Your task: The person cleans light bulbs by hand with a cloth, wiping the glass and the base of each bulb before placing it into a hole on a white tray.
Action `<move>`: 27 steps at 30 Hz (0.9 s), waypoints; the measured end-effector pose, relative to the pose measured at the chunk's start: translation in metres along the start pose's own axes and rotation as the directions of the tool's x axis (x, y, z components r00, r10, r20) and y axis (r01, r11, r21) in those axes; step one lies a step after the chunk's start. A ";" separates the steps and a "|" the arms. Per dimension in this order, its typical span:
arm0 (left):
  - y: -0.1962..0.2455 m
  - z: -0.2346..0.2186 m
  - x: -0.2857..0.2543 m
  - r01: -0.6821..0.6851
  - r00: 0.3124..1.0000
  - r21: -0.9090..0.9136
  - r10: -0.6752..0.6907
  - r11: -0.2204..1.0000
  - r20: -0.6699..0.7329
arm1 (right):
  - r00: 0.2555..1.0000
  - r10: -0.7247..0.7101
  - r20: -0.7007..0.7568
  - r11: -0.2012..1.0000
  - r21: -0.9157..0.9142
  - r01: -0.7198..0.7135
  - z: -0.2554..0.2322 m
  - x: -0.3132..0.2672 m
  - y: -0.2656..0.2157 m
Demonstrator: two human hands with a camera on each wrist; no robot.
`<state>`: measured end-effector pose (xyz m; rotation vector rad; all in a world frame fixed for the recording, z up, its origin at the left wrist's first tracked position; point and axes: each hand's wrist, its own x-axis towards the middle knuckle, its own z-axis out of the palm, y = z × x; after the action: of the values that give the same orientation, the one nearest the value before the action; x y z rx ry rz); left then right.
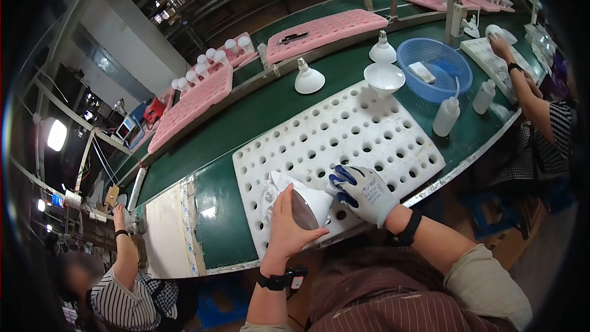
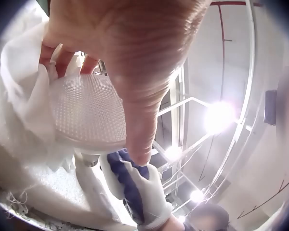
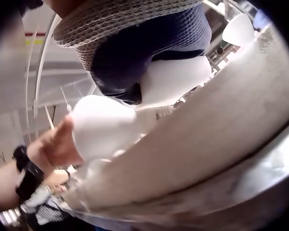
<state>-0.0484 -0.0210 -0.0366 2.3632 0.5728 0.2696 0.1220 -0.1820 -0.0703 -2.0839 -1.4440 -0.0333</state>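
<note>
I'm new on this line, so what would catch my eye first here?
At the near edge, a bare left hand and a gloved right hand hold a white lamp bulb with a cloth over the white perforated tray. Behind stands a blue basket.

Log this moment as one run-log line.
left hand: holds cloth against lamp bulb's lens | right hand: gloved, grips lamp bulb | site: white holed tray

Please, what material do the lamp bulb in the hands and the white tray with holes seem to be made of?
The lamp bulb looks like matte white plastic with a clear, finely dimpled front lens, seen in the left wrist view; glass is possible. The white tray with holes seems foam: thick, dull, soft-edged holes. The right hand wears a knitted glove with blue coating.
</note>
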 end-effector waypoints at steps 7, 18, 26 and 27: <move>-0.005 0.000 0.007 0.026 0.999 0.007 -0.026 1.000 0.037 | 0.989 -0.111 -0.096 0.944 0.300 0.135 0.003 -0.001 -0.038; -0.005 -0.002 0.010 0.084 0.992 -0.077 -0.076 0.994 0.097 | 0.983 -0.166 -0.080 0.979 0.106 0.174 -0.014 -0.002 -0.044; -0.011 -0.002 0.012 0.046 0.995 -0.038 -0.042 0.998 0.091 | 0.988 -0.145 -0.046 0.988 0.051 0.147 -0.018 -0.004 -0.047; -0.013 0.000 0.012 0.054 0.994 -0.046 -0.049 0.998 0.096 | 0.980 -0.188 -0.061 0.981 0.038 0.190 -0.020 -0.009 -0.050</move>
<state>-0.0418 -0.0062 -0.0444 2.2975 0.5749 0.1457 0.0816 -0.1880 -0.0347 -1.8898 -1.5893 -0.1345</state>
